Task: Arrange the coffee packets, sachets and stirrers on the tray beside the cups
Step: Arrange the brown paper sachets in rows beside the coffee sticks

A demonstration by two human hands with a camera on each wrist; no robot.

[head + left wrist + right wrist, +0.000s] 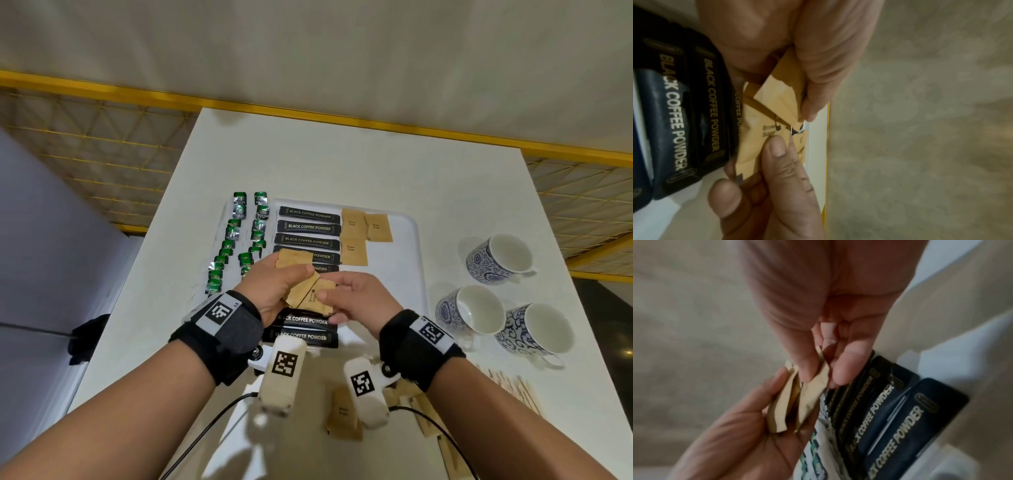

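Above the white tray [417, 240], my left hand [291, 275] grips a small stack of brown sugar sachets [303, 294]. My right hand [330, 291] pinches one sachet [816, 386] of that stack between thumb and fingers. In the left wrist view my right thumb presses on the sachet [754, 146] marked Brown Sugar. A column of black coffee powder packets [310, 228] lies on the tray, partly hidden by my hands. Three brown sachets [354, 236] lie at the tray's far right. Wooden stirrers [513, 390] lie on the table, near right.
Green tea packets [239, 210] lie in two rows left of the black packets. Three blue-patterned cups [500, 258] stand right of the tray. A loose brown sachet [344, 414] lies near the table's front edge. A yellow rail [342, 120] runs behind the table.
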